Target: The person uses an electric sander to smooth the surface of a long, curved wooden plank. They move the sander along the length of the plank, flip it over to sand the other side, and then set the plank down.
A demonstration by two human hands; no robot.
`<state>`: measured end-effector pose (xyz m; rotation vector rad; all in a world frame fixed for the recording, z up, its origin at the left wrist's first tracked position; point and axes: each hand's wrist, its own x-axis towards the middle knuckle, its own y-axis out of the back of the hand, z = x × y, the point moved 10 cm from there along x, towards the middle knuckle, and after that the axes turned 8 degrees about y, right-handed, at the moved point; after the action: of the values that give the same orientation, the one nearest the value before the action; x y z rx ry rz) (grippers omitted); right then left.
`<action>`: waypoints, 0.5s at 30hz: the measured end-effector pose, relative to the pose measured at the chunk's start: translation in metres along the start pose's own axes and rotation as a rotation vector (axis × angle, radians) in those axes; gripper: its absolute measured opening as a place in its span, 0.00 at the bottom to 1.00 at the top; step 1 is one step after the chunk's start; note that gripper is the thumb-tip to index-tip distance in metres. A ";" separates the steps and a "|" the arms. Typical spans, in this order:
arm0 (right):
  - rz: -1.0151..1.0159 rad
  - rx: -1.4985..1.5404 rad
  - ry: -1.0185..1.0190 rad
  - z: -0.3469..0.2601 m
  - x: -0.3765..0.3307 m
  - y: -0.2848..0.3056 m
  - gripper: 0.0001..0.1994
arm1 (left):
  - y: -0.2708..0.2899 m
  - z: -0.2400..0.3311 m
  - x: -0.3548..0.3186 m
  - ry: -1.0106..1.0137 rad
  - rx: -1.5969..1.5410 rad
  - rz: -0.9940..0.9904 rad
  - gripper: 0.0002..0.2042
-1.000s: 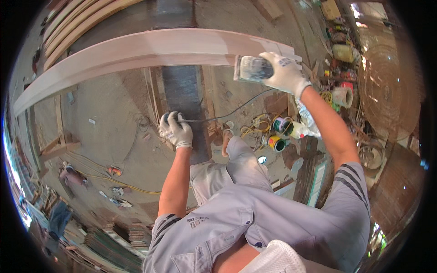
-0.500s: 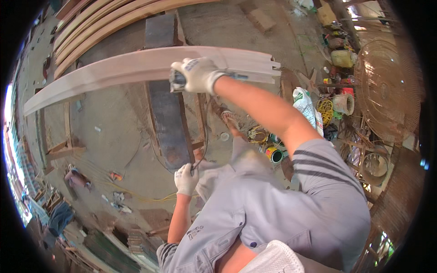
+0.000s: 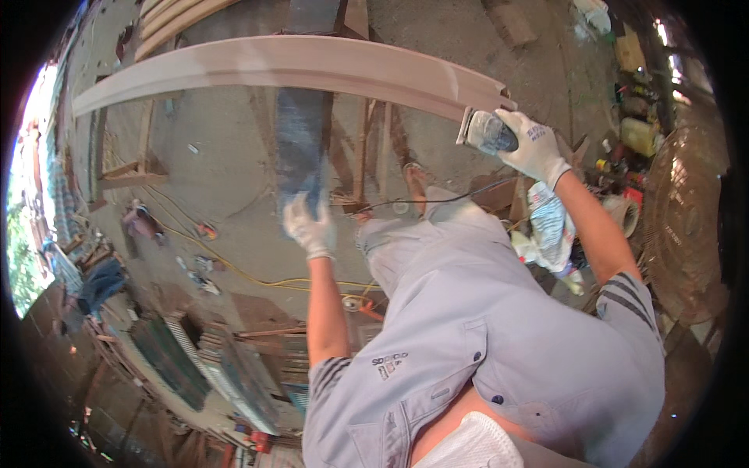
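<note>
Right of centre, in the upper half of the frame, our gloved right hand [image 3: 534,148] is clamped around a handheld sander [image 3: 491,131]. The tool sits at the near edge of a long pale plank [image 3: 273,62], close to its notched right end; we cannot tell whether its pad touches the wood. Our gloved left hand [image 3: 310,230] is well apart from the right, a little left of the centre of the frame, over the near end of a dark beam [image 3: 300,148]. It is blurred, and we cannot tell whether it grips anything. Just to its right, a black cord [image 3: 460,195] runs up toward the right side.

Across the upper part of the frame, the plank lies crosswise over the beam, its outline bowed by the lens. Below its left part we see a wooden frame [image 3: 134,181], and at the upper left edge several lengths of timber [image 3: 183,22] lie side by side. A yellow cable [image 3: 234,269] trails over the floor [image 3: 226,171] left of centre. Our grey shirt [image 3: 538,327] fills the lower middle. Farther out, a white sack [image 3: 550,222] lies right of centre, a round wire fan guard [image 3: 679,226] stands near the right rim, and a dark blue cloth [image 3: 101,285] hangs at the left, above long greenish panels [image 3: 168,363] at the lower left.
</note>
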<state>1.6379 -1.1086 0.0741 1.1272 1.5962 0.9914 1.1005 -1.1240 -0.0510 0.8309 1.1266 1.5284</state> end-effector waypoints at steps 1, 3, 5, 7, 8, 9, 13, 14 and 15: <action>0.003 0.007 0.020 0.000 0.003 0.004 0.38 | -0.012 -0.045 0.009 0.125 -0.005 0.087 0.29; 0.002 0.038 0.055 -0.012 0.017 0.001 0.39 | -0.030 -0.103 0.021 0.328 0.048 0.152 0.34; 0.017 0.020 0.091 -0.030 0.036 0.000 0.39 | -0.046 -0.109 0.022 0.424 0.130 0.146 0.37; -0.006 0.037 0.109 -0.056 0.059 -0.003 0.40 | -0.052 -0.104 0.027 0.461 0.259 0.177 0.38; -0.031 0.063 0.111 -0.070 0.075 -0.005 0.41 | -0.054 -0.105 0.031 0.484 0.345 0.196 0.38; 0.022 0.080 0.174 -0.084 0.091 -0.006 0.40 | -0.057 -0.107 0.032 0.484 0.332 0.248 0.37; 0.079 0.149 0.305 -0.149 0.150 -0.010 0.36 | -0.065 -0.118 0.037 0.465 0.122 0.245 0.36; -0.058 0.197 0.291 -0.177 0.164 -0.006 0.36 | -0.059 -0.133 0.032 0.465 0.118 0.230 0.36; 0.010 0.170 0.302 -0.186 0.171 0.002 0.38 | -0.063 -0.137 0.030 0.476 0.101 0.216 0.36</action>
<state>1.4314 -0.9628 0.0858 1.1397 1.9479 1.0883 0.9885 -1.1249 -0.1557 0.6885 1.5050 1.9258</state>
